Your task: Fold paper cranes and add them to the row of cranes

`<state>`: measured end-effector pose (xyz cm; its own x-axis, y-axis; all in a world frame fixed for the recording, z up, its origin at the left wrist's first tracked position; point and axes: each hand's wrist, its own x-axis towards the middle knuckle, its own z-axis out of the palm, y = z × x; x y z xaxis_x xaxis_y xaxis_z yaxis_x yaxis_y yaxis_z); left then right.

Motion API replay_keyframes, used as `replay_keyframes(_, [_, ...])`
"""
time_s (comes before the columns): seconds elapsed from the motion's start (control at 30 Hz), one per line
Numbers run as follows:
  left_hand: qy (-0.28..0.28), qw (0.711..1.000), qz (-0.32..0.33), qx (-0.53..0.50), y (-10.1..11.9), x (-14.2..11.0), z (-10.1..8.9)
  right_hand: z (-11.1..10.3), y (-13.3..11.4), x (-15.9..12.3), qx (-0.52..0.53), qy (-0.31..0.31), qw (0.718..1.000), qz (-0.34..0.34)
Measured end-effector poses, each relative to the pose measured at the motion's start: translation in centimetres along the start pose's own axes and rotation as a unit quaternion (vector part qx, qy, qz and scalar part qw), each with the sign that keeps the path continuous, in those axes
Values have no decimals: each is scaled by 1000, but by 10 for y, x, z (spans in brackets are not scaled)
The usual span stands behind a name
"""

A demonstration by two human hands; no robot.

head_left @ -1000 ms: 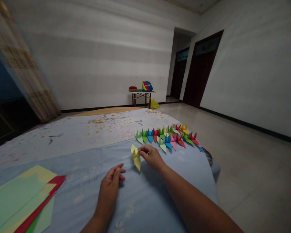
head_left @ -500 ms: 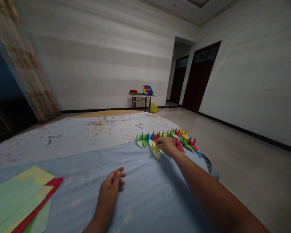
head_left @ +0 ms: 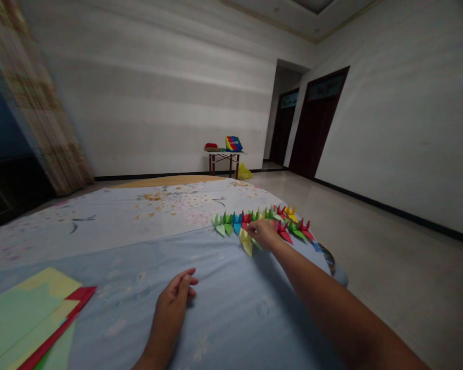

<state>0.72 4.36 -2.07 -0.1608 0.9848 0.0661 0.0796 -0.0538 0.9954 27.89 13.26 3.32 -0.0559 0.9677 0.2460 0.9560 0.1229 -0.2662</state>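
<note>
A pale yellow paper crane (head_left: 246, 245) is at the left front end of a group of folded paper cranes (head_left: 237, 223) in green, blue, red, pink and yellow. My right hand (head_left: 263, 234) pinches the crane near its upper part and hides several cranes behind it. Lying on the blue tablecloth (head_left: 212, 313), my left hand (head_left: 178, 292) holds nothing, its fingers loosely bent and partly apart.
Coloured paper sheets (head_left: 27, 318) are stacked at the lower left. A round dark object (head_left: 327, 258) sits beyond the table's right edge. By the far wall, a small table (head_left: 226, 154) carries a colourful box (head_left: 233, 144); a yellow bag (head_left: 244, 171) lies beside it.
My right hand has carried the yellow crane rightward and away from me, up to the group of cranes. My left hand has stayed nearly still. The view has tilted up slightly.
</note>
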Motion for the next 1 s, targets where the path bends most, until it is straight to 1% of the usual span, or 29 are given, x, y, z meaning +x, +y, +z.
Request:
replay_keyframes(0.27, [-12,1000,6,21,-7,3,-3,2,-1,-1,19,1,1000,-16])
replay_keyframes(0.47, [-13,999,4,35,-4,3,-4,5,-2,-4,31,10,999,-16])
replay_keyframes(0.63, [-13,999,-4,49,-4,3,-6,-1,11,-16,41,37,998,-28])
replay_keyframes(0.67, [-13,998,-6,56,-4,3,-7,-3,15,-20,46,48,997,-33])
replay_keyframes(0.73, [-12,997,-10,71,-4,3,-8,-5,22,-29,75,90,992,-56])
replay_keyframes(0.8, [-10,996,-12,83,-3,3,-9,-5,28,-36,97,112,987,-62])
replay_keyframes(0.9, [-10,994,-18,106,-2,3,-11,-2,32,-42,105,110,986,-73])
replay_keyframes(1.0, [-18,992,-11,128,-6,4,-15,3,33,-41,108,98,986,-75])
